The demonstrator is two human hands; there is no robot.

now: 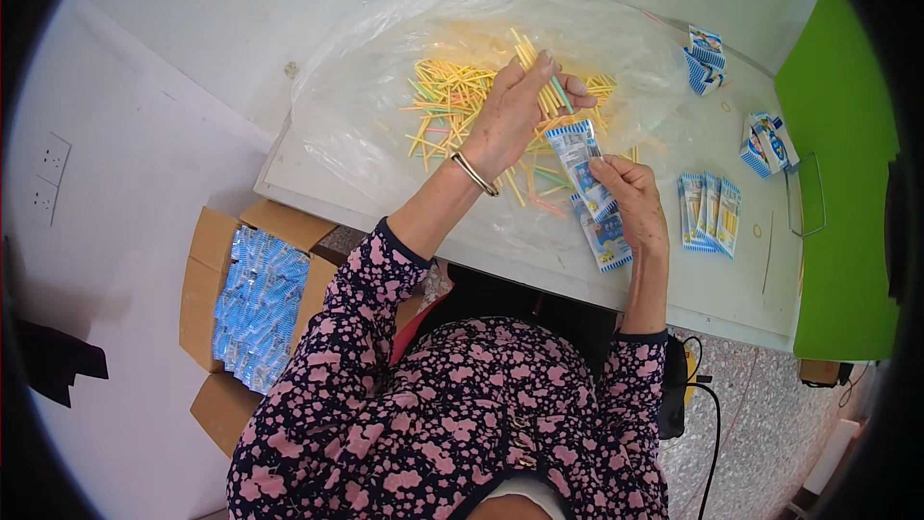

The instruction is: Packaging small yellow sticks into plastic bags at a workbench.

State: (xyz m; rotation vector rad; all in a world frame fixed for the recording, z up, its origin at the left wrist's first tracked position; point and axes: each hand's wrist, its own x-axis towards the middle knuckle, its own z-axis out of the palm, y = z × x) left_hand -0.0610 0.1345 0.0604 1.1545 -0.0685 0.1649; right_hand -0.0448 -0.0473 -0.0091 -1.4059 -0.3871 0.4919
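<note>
My left hand (507, 117) is closed on a small bunch of thin sticks (553, 94), mostly yellow with a green one among them. Just to its right, my right hand (630, 195) pinches a blue-and-white striped packet (577, 162), its upper end close below the bunch. Under that hand, a second blue-and-white packet (606, 239) lies by the table's front edge. Behind my left hand, a loose heap of yellow, pink and green sticks (452, 91) is spread on a large clear plastic bag (356, 106).
Several filled packets (710, 212) lie overlapped at the right of the table (712, 294). Crumpled blue-and-white packaging (768, 144) sits nearer the green panel (842, 164), with more packets (705, 60) at the back. On the left below table height stands an open cardboard box (199, 279) full of blue packets.
</note>
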